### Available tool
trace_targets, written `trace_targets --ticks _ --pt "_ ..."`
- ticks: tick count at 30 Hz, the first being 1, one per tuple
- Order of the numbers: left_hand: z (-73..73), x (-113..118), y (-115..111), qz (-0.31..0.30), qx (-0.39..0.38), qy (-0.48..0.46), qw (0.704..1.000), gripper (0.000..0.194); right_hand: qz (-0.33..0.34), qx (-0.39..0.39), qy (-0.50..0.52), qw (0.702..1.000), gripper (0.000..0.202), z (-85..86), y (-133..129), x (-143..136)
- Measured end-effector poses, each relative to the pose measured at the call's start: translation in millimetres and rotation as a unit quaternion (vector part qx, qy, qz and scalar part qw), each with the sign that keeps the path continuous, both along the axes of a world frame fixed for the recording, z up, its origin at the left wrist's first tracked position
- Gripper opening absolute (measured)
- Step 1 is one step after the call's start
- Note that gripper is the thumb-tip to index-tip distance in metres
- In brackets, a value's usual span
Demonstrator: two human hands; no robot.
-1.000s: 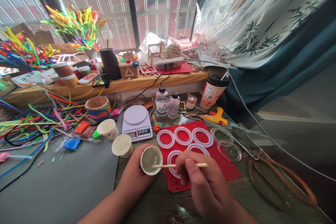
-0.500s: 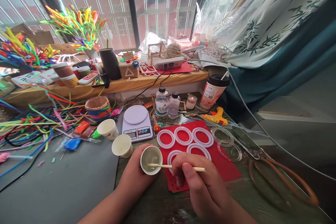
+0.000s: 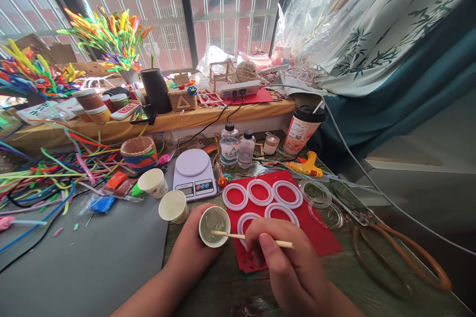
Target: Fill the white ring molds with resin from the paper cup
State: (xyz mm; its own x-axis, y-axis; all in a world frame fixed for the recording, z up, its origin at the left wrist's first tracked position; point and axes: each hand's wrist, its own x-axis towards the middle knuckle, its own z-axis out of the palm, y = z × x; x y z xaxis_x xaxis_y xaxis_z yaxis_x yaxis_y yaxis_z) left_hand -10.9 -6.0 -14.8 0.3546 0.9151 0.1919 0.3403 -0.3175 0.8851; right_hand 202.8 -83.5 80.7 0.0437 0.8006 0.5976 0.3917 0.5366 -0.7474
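Observation:
A paper cup (image 3: 214, 227) holding a clear liquid is gripped by my left hand (image 3: 193, 252), whose fingers wrap round its side. Between the thumb and fingers of my right hand (image 3: 290, 262) is a thin wooden stick (image 3: 234, 236), its far end dipped in the liquid. Beneath and beyond the right hand lies a red sheet (image 3: 320, 237) bearing several translucent ring molds (image 3: 287, 193). Two more paper cups (image 3: 173, 206) stand left of the held one, near a white kitchen scale (image 3: 195, 173).
Two clear bottles (image 3: 228, 148) stand behind the red sheet. A drink cup (image 3: 302, 131), a yellow glue gun (image 3: 308, 165) and clear rings (image 3: 326, 212) are at the right. Colourful pipe cleaners (image 3: 48, 173) cover the left side, beside a painted bowl (image 3: 139, 153).
My right hand and the stick have shifted very slightly to the right and down. My left hand keeps the cup in the same place.

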Motion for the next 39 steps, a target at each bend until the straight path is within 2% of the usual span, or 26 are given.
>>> trace_targets --ticks 3,7,10,14,18,21,27,30,33,37,39 --pt "2.2 0.9 -0.3 0.004 -0.010 0.004 1.000 0.045 -0.044 0.007 0.007 0.999 0.038 -0.4 0.9 0.8" --pt "1.4 1.4 -0.2 0.009 -0.014 -0.005 1.000 0.047 0.014 -0.009 0.013 1.000 0.041 -0.6 1.7 2.4" --pt "-3.1 0.3 -0.2 0.007 -0.002 -0.007 1.000 0.047 -0.033 0.001 0.022 0.999 0.039 -0.5 1.2 2.8" --pt "-5.8 -0.8 -0.6 0.000 -0.004 0.000 1.000 0.046 -0.016 -0.015 0.026 0.999 0.041 -0.6 0.1 2.6" --pt "-3.7 0.1 -1.2 0.004 -0.003 0.001 1.000 0.046 -0.061 -0.012 0.035 0.997 0.040 -1.0 -0.9 3.3" --pt "-3.7 0.8 -1.2 -0.002 -0.011 -0.002 1.000 0.045 -0.023 -0.023 0.030 0.999 0.041 -1.7 -1.3 3.6" --pt "-4.6 1.2 -0.9 -0.003 -0.011 -0.003 1.000 0.045 -0.023 -0.009 0.008 1.000 0.038 -1.5 -2.2 4.3" --pt "-1.2 1.3 -0.8 -0.008 -0.016 0.003 1.000 0.044 -0.047 -0.020 0.007 0.999 0.038 -1.4 -2.0 5.7" --pt "1.4 1.2 -0.9 -0.006 -0.022 0.007 1.000 0.044 -0.018 -0.040 0.017 0.999 0.039 -2.9 -2.5 6.2" --pt "-0.8 0.3 -0.8 -0.011 -0.010 0.004 1.000 0.046 -0.036 -0.021 0.029 0.999 0.035 -4.0 -2.5 4.0" --pt "-2.8 -0.1 -0.7 -0.008 -0.008 0.003 1.000 0.046 -0.020 -0.035 0.030 0.999 0.036 -3.4 -0.7 3.1"
